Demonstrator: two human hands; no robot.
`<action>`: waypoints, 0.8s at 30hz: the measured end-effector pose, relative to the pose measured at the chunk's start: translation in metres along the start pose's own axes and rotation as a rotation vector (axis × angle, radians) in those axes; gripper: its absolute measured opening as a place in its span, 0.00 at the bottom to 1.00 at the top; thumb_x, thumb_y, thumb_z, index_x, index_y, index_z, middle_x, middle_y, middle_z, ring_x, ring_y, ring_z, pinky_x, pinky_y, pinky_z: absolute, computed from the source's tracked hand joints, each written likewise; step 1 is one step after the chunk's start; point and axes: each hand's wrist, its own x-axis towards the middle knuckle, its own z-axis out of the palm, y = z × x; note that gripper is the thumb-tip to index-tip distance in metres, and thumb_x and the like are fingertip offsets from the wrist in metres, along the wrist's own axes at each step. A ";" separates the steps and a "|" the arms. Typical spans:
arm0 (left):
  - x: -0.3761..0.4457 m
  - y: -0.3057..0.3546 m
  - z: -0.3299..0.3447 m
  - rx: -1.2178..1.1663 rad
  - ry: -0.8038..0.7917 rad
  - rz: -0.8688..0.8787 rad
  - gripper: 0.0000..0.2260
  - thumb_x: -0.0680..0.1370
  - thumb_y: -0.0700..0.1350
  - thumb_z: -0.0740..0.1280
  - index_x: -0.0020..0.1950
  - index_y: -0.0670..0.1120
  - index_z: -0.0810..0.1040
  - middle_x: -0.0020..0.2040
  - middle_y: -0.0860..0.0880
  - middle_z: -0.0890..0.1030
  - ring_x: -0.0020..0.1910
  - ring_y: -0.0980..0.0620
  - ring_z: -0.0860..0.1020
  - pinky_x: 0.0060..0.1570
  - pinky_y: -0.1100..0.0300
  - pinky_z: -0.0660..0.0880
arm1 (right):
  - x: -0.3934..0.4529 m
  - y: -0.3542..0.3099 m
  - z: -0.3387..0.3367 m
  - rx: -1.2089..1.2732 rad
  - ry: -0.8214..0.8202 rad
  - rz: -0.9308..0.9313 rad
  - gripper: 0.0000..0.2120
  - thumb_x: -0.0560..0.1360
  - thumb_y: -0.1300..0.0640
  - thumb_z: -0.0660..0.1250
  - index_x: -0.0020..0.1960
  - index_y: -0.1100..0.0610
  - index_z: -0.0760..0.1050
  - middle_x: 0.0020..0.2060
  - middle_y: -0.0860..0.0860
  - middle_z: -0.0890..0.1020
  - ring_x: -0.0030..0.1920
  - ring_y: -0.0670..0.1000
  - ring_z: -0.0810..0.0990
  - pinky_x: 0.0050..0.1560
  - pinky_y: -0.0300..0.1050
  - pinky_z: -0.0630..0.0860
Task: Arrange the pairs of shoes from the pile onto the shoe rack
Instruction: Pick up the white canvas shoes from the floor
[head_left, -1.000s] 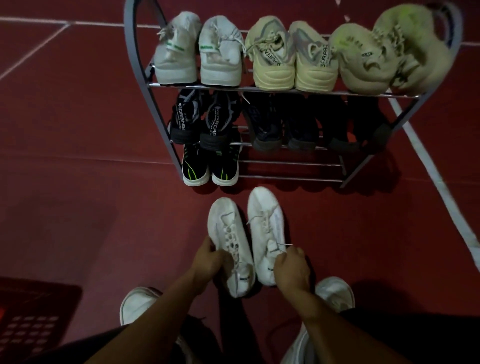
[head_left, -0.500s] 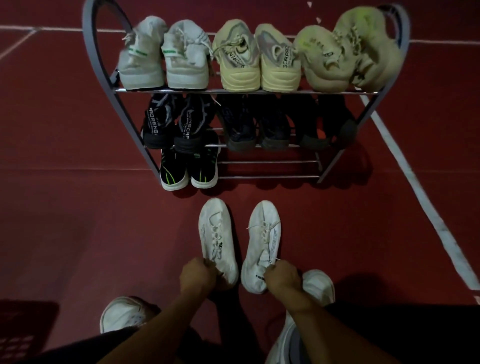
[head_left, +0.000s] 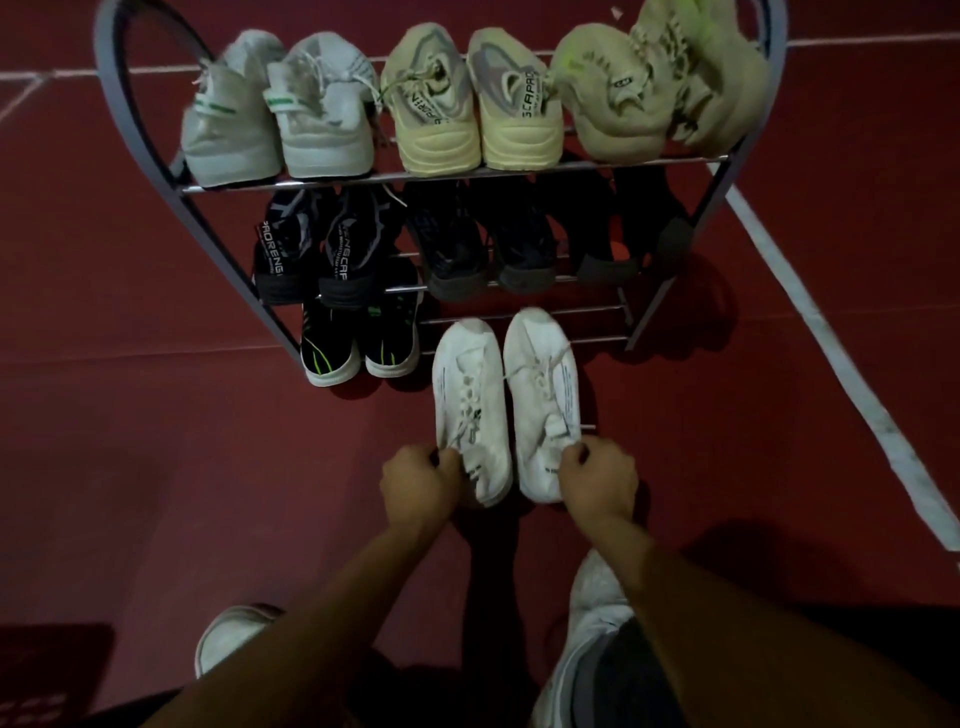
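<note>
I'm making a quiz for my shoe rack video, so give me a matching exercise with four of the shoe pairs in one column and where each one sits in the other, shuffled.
Column one:
1. white pair with green stripes
2. black pair with green streaks
3. plain white pair
4. yellow-green knit pair

Column two:
A. held by the left hand and right hand, toes at the bottom shelf
B. top shelf, right end
C. bottom shelf, left end
D. top shelf, left end

Pairs: 1-D, 2-C, 3-A, 4-B
</note>
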 end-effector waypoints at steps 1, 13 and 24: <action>0.008 0.009 0.000 0.004 0.011 0.013 0.20 0.75 0.43 0.68 0.25 0.46 0.64 0.22 0.52 0.65 0.24 0.54 0.66 0.26 0.59 0.60 | 0.013 -0.005 -0.003 -0.009 0.001 -0.025 0.12 0.76 0.59 0.63 0.40 0.64 0.80 0.41 0.62 0.83 0.41 0.62 0.82 0.37 0.45 0.66; 0.147 0.069 0.012 0.005 0.023 -0.012 0.19 0.79 0.47 0.67 0.35 0.35 0.81 0.32 0.40 0.82 0.35 0.43 0.80 0.38 0.52 0.74 | 0.146 -0.070 0.019 0.119 -0.062 0.073 0.14 0.78 0.58 0.61 0.46 0.67 0.81 0.46 0.65 0.84 0.48 0.64 0.82 0.40 0.44 0.70; 0.146 0.047 0.075 -0.093 -0.070 -0.074 0.43 0.72 0.57 0.76 0.79 0.41 0.59 0.73 0.37 0.66 0.71 0.39 0.69 0.69 0.43 0.71 | 0.163 -0.056 0.079 0.026 -0.469 0.003 0.39 0.58 0.36 0.77 0.64 0.53 0.75 0.55 0.48 0.77 0.60 0.50 0.73 0.65 0.44 0.68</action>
